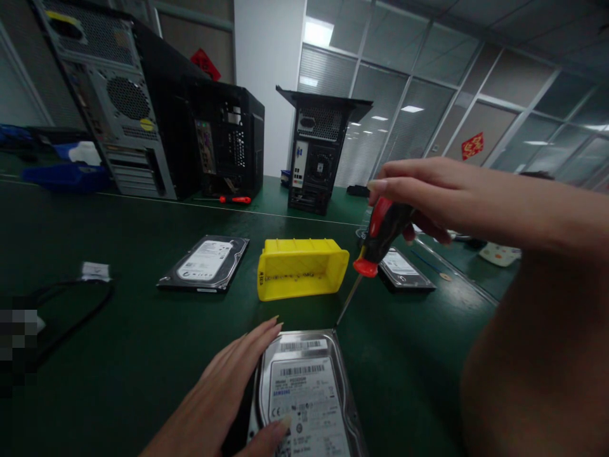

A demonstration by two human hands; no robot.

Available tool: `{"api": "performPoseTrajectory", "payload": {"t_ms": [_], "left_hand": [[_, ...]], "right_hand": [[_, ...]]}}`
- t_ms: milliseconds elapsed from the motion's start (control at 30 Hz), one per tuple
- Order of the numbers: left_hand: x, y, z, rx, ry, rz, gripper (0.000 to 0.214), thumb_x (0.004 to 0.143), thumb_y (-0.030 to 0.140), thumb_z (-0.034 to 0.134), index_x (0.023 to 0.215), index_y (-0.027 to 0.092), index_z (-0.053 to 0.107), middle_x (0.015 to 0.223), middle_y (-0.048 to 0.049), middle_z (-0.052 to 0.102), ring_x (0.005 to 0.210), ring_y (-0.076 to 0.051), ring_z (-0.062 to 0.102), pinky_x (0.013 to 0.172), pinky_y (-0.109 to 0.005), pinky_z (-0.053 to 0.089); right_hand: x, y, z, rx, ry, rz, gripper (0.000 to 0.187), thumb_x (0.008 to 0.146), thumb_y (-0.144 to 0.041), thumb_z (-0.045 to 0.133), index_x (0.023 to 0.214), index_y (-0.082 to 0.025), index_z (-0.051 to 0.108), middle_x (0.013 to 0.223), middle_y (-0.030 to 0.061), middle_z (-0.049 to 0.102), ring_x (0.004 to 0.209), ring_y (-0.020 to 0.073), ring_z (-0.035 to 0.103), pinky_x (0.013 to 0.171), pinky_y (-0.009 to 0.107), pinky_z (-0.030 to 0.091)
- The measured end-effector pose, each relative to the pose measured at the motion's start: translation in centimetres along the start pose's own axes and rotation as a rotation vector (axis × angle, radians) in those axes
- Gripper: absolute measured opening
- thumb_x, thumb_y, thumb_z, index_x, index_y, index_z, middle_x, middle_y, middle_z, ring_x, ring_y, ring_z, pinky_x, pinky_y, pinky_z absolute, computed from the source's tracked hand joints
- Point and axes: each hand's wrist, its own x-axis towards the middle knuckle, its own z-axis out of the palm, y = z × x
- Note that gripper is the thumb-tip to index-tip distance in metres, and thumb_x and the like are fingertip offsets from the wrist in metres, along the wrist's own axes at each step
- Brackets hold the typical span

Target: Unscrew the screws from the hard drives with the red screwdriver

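A silver hard drive (307, 393) with a white label lies on the green table close to me. My left hand (228, 387) grips it by its left side, the thumb over the label and the fingers along the edge. My right hand (423, 197) is closed round the handle of a red and black screwdriver (380, 238). The screwdriver slants down to the left, and its tip meets the drive's far right corner. Whether a screw sits under the tip is too small to tell. Just beyond the drive, a yellow bin (304, 270) holds several small dark screws.
Two more hard drives flank the bin, a left one (204, 263) and a right one (404, 270). Computer cases (316, 152) stand at the back, with another screwdriver (235, 199) before them. A black cable (90, 311) lies at left; a blue bin (66, 176) sits farther back.
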Motion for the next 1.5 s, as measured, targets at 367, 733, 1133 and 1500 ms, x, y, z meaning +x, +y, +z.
{"api": "performPoseTrajectory", "payload": {"t_ms": [367,733,1133,1500], "left_hand": [[0.0,0.0,0.1,-0.005,0.014,-0.011,0.065,0.086,0.052,0.048,0.143,0.04,0.017,0.144,0.0013,0.039,0.127,-0.025,0.044,0.103,-0.042,0.042],[0.0,0.1,0.0,0.001,0.004,-0.013,0.064,0.087,0.053,0.048,0.142,0.037,0.021,0.144,-0.0016,0.04,0.126,-0.027,0.044,0.101,-0.045,0.042],[0.1,0.3,0.0,-0.002,0.011,-0.011,0.062,0.088,0.053,0.045,0.142,0.04,0.017,0.144,0.0011,0.039,0.127,-0.025,0.043,0.101,-0.044,0.043],[0.0,0.0,-0.1,-0.014,-0.006,-0.016,0.063,0.087,0.054,0.047,0.142,0.039,0.019,0.145,0.0016,0.038,0.128,-0.025,0.043,0.103,-0.042,0.041]], "right_hand": [[-1.1,-1.1,-0.3,-0.135,-0.044,0.162,0.051,0.082,-0.062,0.048,0.068,-0.015,0.065,0.047,0.0018,0.058,0.036,0.011,0.052,0.035,0.022,0.037],[-1.0,-1.5,0.1,-0.203,0.086,0.189,0.057,0.079,-0.066,0.049,0.061,-0.013,0.064,0.038,0.002,0.046,0.03,0.0079,0.041,0.029,0.021,0.028],[-1.1,-1.7,0.1,0.01,-0.016,-0.031,0.037,0.093,-0.043,0.034,0.103,-0.017,0.059,0.102,0.0051,0.061,0.079,0.0138,0.058,0.06,0.022,0.048],[0.1,-1.1,0.3,-0.022,-0.022,-0.047,0.031,0.09,-0.045,0.046,0.093,-0.018,0.062,0.075,0.0015,0.06,0.061,0.0101,0.054,0.049,0.02,0.042]]}}
